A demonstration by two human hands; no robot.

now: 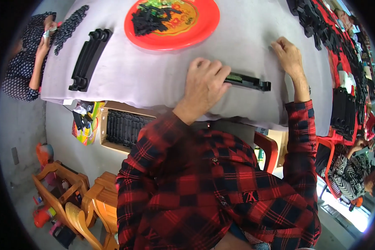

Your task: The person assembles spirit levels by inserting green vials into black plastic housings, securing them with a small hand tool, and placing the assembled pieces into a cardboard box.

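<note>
A long black plastic housing (251, 80) with clip-like ends lies across the grey tablecloth in front of me. My left hand (206, 85) is curled around its left end and covers that part; a greenish strip shows along the inside. Farther right, apart from the housing, my right hand (288, 56) hovers over or rests on the cloth with its fingers bent together. Whether anything small is pinched there is hidden. Beyond my hands stands a red plate (196, 39) with a pile of small black strips (148, 23) on it.
Another black housing (91, 60) lies at the left of the table (154, 79). Black parts are heaped at the far right (310, 21) and far left (71, 29). Below the edge sits a cardboard box (104, 143) of black pieces. Other people sit at both sides.
</note>
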